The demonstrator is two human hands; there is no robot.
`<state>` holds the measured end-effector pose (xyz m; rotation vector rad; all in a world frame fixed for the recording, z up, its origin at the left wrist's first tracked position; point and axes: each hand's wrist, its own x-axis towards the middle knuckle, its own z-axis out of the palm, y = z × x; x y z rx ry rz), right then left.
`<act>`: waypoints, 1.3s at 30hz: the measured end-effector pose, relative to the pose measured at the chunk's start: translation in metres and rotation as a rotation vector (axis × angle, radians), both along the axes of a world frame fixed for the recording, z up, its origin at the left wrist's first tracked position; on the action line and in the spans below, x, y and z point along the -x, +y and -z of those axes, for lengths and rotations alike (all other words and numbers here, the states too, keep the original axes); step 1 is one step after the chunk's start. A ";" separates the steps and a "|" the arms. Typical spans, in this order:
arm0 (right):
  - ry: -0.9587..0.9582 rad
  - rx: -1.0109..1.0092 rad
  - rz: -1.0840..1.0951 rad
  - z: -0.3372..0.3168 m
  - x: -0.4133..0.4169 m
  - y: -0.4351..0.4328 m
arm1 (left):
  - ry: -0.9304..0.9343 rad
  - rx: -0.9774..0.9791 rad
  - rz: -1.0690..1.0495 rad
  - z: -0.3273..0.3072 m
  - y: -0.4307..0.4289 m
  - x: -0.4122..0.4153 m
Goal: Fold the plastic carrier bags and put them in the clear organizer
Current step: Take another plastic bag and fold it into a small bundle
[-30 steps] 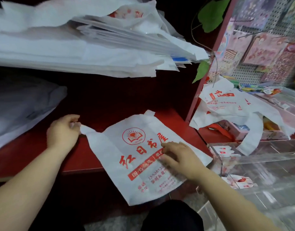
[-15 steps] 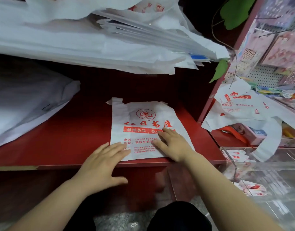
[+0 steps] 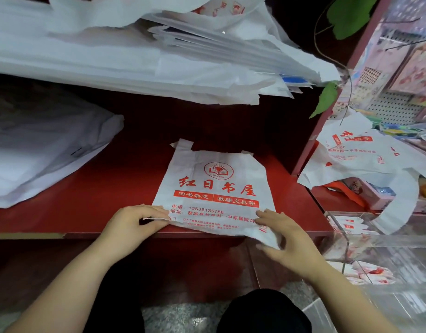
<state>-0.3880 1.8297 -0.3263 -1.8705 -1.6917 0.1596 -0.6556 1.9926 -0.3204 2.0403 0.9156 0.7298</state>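
Carrier bag: a white carrier bag (image 3: 214, 186) with red print lies flat on the red worktop (image 3: 106, 200), handles pointing away from the person. Its near edge reaches the worktop's front lip, and the near right corner hangs just past it.
Left hand: the left hand (image 3: 132, 222) pinches the bag's near left corner between thumb and curled fingers, lifting that edge slightly off the worktop.
Right hand: the right hand (image 3: 285, 239) holds the near right corner, with fingers laid on top of the plastic and the thumb beneath it.
Clear organizer: the clear organizer (image 3: 385, 246) stands to the right, just beside the worktop's end. Small folded bags (image 3: 373, 276) lie inside it, but which compartment they occupy cannot be told.
Loose bags: a heap of unfolded printed bags (image 3: 361, 157) rests on the surface behind the organizer, one handle drooping over its rim.
Shelf above: a thick stack of white sheets (image 3: 135, 58) overhangs the worktop.
Left side: a grey-white pile (image 3: 39, 150) sits on the worktop, well apart from the bag.
Right edge: green leaves (image 3: 327, 99) hang by a pegboard display (image 3: 404, 68).
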 end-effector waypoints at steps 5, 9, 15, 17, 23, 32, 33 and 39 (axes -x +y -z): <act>0.384 -0.110 0.233 -0.001 0.004 -0.002 | -0.018 0.017 -0.072 -0.006 -0.001 -0.001; 0.494 -0.165 0.385 -0.005 0.013 0.009 | -0.029 0.006 -0.198 -0.007 -0.003 -0.010; 0.441 -0.263 0.610 -0.006 0.023 0.032 | 0.060 -0.022 -0.318 -0.013 0.001 -0.026; 0.358 -0.285 0.666 -0.005 0.027 0.036 | 0.168 -0.094 -0.379 -0.017 0.002 -0.032; 0.187 -0.245 0.709 -0.005 0.028 0.040 | 0.328 -0.249 -0.418 -0.016 0.003 -0.042; 0.125 -0.092 0.746 -0.012 0.025 0.044 | 0.525 -0.273 -0.437 -0.018 0.011 -0.049; 0.112 -0.084 0.754 -0.012 0.026 0.045 | 0.571 -0.285 -0.432 -0.022 0.010 -0.051; 0.078 -0.066 0.772 -0.007 0.025 0.046 | 0.281 -0.566 -0.442 -0.006 0.003 -0.049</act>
